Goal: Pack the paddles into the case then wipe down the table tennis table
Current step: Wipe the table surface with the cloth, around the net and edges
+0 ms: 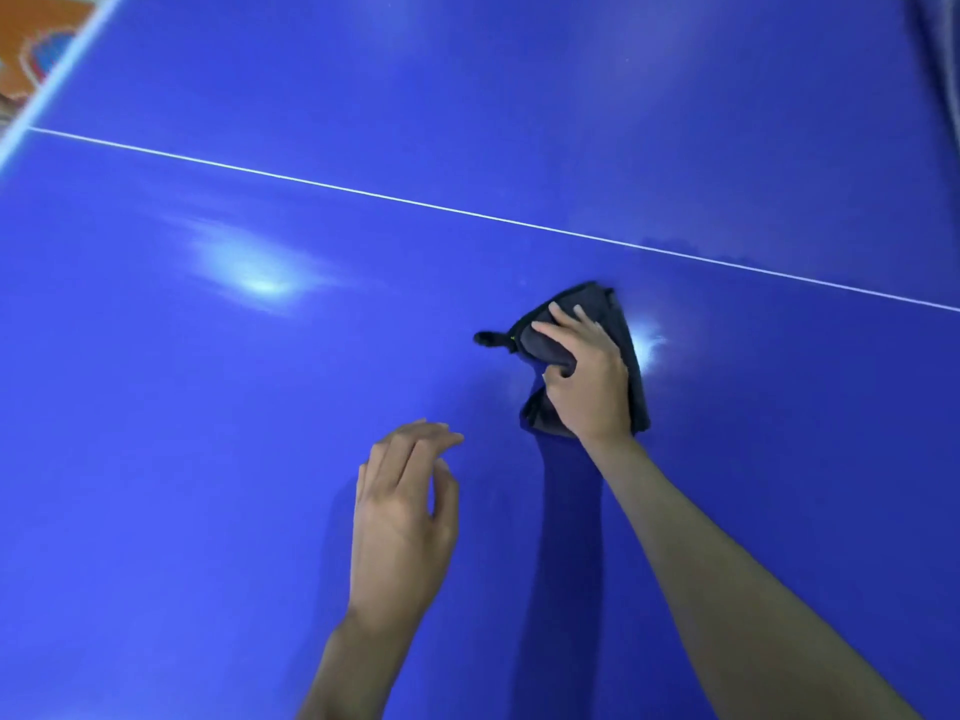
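Left hand (402, 517) nearest, low centre. Palm down above the blue counter (208, 459), fingers (415, 444) loosely spread and slightly curled, holding nothing. Whether the fingertips touch the surface cannot be told.

Right hand (587, 376) farther out and to the right, forearm reaching in from the near right corner. It presses down on a dark grey cloth (626, 350), fingers bent and gripping a bunched fold of it, thumb tucked under the fold.

Cloth: crumpled, roughly triangular, flat against the counter under the palm. A small dark loop or tag sticks out from its left corner. Edges show beyond the hand on the far, right and near sides.

No case or paddles in view.

Counter: glossy deep blue, two bright glare patches, one far left of the hands, one just right of the cloth. A thin white line (467, 213) crosses beyond the cloth, running from far left to right. A white border (57, 75) marks the far left edge.

Beyond that edge, an orange patterned floor or mat (36, 39), blurred.
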